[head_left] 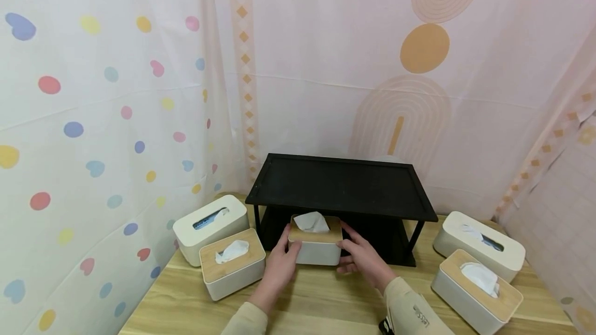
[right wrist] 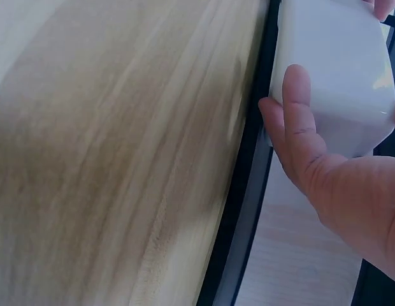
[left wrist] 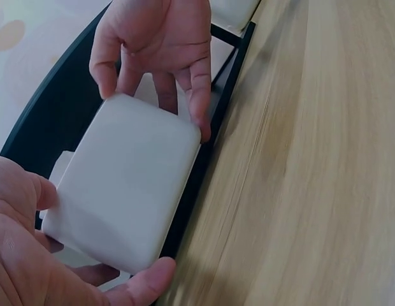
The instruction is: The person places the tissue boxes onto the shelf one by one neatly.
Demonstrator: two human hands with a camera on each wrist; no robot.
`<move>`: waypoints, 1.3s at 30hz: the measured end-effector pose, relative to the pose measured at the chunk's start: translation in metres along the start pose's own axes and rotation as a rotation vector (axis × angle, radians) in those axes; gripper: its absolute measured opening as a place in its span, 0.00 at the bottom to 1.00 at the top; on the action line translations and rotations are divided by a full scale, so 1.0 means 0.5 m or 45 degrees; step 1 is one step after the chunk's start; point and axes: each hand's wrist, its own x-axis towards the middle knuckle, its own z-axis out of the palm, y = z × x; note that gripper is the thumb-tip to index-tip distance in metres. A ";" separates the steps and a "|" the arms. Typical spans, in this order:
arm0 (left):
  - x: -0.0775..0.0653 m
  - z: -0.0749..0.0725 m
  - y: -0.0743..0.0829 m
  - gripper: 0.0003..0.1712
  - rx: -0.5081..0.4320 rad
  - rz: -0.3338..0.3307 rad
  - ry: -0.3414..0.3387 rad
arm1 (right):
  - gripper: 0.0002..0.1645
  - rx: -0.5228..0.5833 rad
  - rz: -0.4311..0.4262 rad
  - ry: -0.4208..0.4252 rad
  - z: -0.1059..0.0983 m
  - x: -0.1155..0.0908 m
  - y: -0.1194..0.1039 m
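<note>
A tissue box [head_left: 318, 253] with a pale body, a wood-look lid and a white tissue [head_left: 312, 222] is held between both hands at the front of a black two-tier rack [head_left: 340, 180]. My left hand [head_left: 281, 262] grips its left end, the thumb towards the front face. At the other end my right hand [head_left: 365, 258] holds it, thumb near the upper front corner. In the left wrist view, the smooth pale face of the tissue box [left wrist: 124, 182] shows between the two hands. The right wrist view shows fingers [right wrist: 298, 95] against the tissue box [right wrist: 337, 57].
Left of the rack are a white-topped tissue box [head_left: 186, 231] and a wood-lidded one [head_left: 237, 277]. A white-topped tissue box [head_left: 507, 260] and another wood-lidded one [head_left: 465, 293] stand on the right. Patterned curtains [head_left: 307, 107] hang behind the wooden table [head_left: 326, 299].
</note>
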 end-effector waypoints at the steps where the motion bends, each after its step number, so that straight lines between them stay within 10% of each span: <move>1: 0.000 0.002 0.000 0.39 0.014 0.008 0.020 | 0.45 -0.007 -0.004 -0.004 0.000 0.001 0.000; 39: -0.044 0.063 -0.014 0.60 0.283 0.181 0.183 | 0.32 -0.370 -0.193 0.296 0.027 0.007 -0.006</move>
